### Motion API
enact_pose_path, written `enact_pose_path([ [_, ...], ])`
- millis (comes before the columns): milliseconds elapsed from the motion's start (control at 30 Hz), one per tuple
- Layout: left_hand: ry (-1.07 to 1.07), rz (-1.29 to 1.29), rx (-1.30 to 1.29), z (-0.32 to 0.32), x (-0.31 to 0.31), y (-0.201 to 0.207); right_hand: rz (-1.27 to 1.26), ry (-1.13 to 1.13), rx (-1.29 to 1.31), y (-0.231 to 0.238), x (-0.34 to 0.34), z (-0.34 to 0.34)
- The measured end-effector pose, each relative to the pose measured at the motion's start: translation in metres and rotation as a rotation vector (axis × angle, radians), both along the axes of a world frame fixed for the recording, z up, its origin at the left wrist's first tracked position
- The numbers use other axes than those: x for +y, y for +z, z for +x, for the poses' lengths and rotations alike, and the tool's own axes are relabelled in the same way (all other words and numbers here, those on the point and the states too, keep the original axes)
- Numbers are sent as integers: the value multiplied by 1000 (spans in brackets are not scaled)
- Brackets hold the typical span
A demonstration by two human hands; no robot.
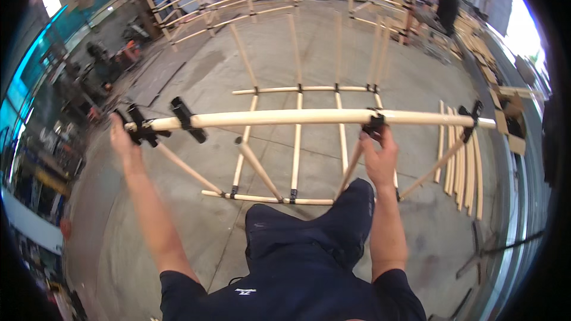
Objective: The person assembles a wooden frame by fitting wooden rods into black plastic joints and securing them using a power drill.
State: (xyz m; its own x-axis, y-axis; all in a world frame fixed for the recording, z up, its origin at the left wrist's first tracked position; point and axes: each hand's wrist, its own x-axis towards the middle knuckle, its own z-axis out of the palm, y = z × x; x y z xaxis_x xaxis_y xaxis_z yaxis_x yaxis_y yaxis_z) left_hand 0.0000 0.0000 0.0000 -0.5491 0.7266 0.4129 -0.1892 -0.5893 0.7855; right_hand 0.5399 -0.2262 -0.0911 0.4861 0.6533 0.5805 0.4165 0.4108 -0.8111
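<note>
The concrete floor (196,83) fills most of the view, running out to 12 o'clock, where a long wooden railing frame (238,0) stands and another person (446,3) works at about 1 o'clock. At centre, a wooden lattice frame (297,142) of pale poles joined by black clamps slopes from the floor up toward the person. Its top member, a thick pale wooden pole (285,117), runs across the view from 9 to 3 o'clock. A stack of loose wooden slats (464,166) lies on the floor at 3 o'clock, just beside the frame's right end. The person's raised knee in dark trousers (339,220) sits at 6 o'clock, under the pole.

The right hand (379,157) is curled closed around a black clamp (375,125) on the pole, right of centre. The left hand (122,139) at 9 o'clock grips the black clamp fitting (140,128) at the pole's left end, fingers wrapped round it. Another black clamp (187,120) sits on the pole just beside that hand.
</note>
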Motion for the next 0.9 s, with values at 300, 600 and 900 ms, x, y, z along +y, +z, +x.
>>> enact_pose_path([
  [300,-86,-65,60,-7,4,-10,9,-33,40,-4,-26,17],
  [600,-30,-68,-15,4,10,6,-14,33,210,-38,-29,24],
  [900,-27,-80,-21,4,12,-2,-15,41,236,-50,-34,33],
])
